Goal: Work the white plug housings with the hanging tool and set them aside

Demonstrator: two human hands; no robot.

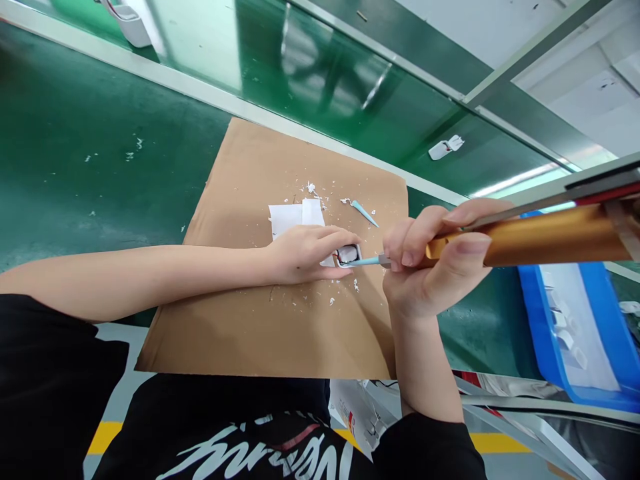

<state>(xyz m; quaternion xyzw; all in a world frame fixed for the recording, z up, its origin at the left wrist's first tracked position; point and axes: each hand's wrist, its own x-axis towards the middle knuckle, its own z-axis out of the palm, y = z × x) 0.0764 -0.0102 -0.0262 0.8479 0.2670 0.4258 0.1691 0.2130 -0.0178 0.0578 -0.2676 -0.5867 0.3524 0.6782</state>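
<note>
My left hand (313, 253) rests on the cardboard, its thumb and fingers closed around a small white plastic housing (349, 254) with a round part and thin wires inside. My right hand (433, 257) grips a glue gun with a gold barrel (550, 235), which runs off to the right. Its pale blue tapered nozzle (369, 261) reaches the near rim of the housing; whether the tip touches is too small to tell. Pieces of white paper (287, 219) lie just beyond my left hand. A loose blue nozzle tip (365, 213) lies farther back.
A brown cardboard sheet (270, 333) covers part of the green bench (100, 153), with white scraps scattered over it. At right is a blue bin (543, 333) holding white parts. Another white housing (445, 147) lies beyond the pale rail; one more (131, 25) is at top left.
</note>
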